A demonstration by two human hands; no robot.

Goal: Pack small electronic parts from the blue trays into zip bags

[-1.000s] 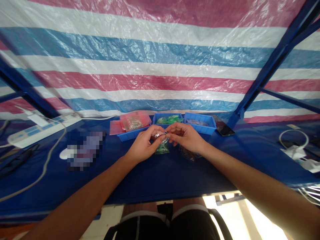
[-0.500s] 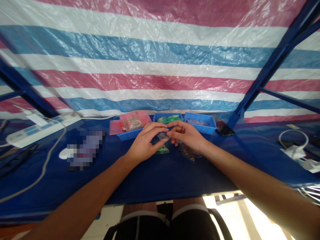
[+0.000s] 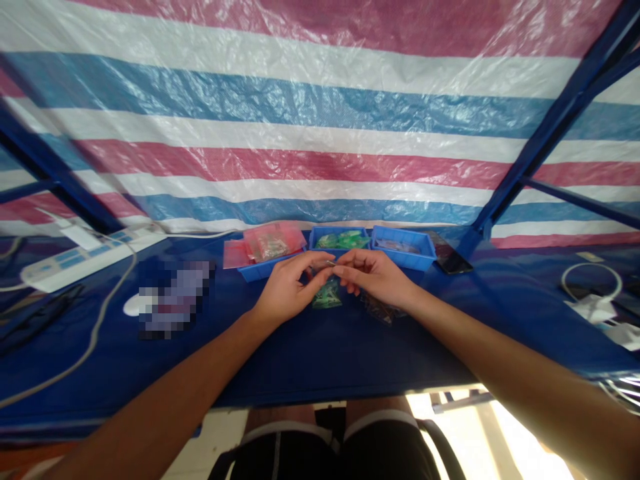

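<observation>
My left hand (image 3: 293,288) and my right hand (image 3: 373,275) meet above the blue table cover (image 3: 320,353). Between their fingertips is a thin metal pin (image 3: 330,264), and my right thumb and forefinger pinch it. My left fingers curl close beside it, though I cannot tell whether they grip it. Just below the hands lie a green plastic bag (image 3: 327,297) and a dark clear bag (image 3: 379,310), partly hidden by my right hand.
Behind the hands stand several blue plastic bins (image 3: 404,248), one holding green packets (image 3: 341,240). A pink bag (image 3: 274,241) lies at back left, a phone (image 3: 450,257) at back right. A power strip (image 3: 85,259), cables and a pixelated object (image 3: 175,300) lie left.
The shiny clear packet between my hands is no longer visible, and a thin metal pin now shows there. My fingers have closed in around it.
</observation>
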